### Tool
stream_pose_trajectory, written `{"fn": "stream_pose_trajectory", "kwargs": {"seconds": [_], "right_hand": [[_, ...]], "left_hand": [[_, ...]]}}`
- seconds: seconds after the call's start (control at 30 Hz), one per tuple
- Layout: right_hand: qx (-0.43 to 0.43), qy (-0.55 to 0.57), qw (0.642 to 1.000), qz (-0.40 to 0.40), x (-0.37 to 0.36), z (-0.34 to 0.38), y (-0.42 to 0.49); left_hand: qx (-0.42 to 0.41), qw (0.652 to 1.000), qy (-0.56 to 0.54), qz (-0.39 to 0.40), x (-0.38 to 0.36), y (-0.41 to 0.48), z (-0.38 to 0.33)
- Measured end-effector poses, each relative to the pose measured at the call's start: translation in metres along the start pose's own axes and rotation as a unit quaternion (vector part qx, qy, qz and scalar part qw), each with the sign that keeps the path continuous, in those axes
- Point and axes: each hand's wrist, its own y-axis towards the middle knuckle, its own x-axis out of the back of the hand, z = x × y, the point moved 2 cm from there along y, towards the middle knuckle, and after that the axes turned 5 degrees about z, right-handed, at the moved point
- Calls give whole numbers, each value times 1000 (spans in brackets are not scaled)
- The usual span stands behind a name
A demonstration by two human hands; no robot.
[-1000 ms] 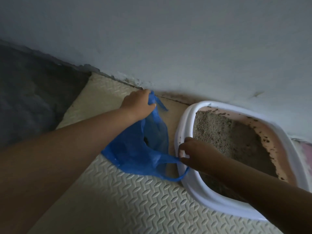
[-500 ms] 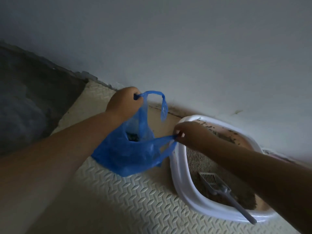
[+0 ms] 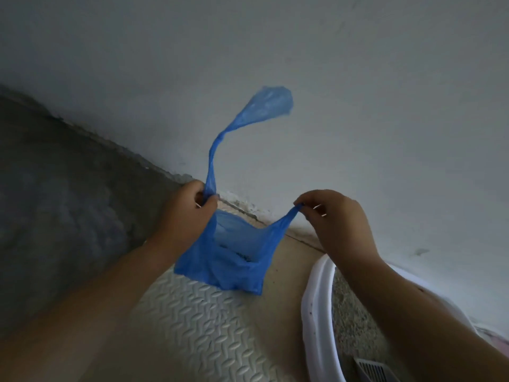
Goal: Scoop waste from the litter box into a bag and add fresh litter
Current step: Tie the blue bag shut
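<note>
Left hand (image 3: 190,213) and right hand (image 3: 333,219) each pinch a bag (image 3: 228,260) handle; box (image 3: 316,312) at 5 o'clock. Overstretched plastic could tear, spilling waste.

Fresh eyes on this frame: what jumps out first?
The blue bag, centre frame, is stretched open over the mat between the left hand and right hand, each holding a handle; one handle loop rises before the wall. Lower right, the white litter box holds grey litter.
</note>
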Motion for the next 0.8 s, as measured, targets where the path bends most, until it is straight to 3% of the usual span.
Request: {"fn": "stream_pose_trajectory", "kwargs": {"seconds": [0.13,0.27,0.37,0.5,0.67,0.73,0.8], "right_hand": [[2,73,996,-53,-4,5,6],[34,93,988,-120,0,11,4],[53,94,984,-144,4,9,2],[28,136,979,-147,9,5,2],[16,168,975,-144,10,6,1],[15,168,975,-146,11,6,1],[18,168,975,-144,14,7,1]], "left_hand": [[-25,998,55,-13,10,1,-11],[-115,974,192,-46,18,7,-30],[-145,947,277,-69,20,9,-43],[-154,937,304,-74,20,12,-54],[-175,941,281,-66,14,17,-56],[-142,970,189,-48,10,20,-51],[-53,998,30,-11,3,22,-49]]}}
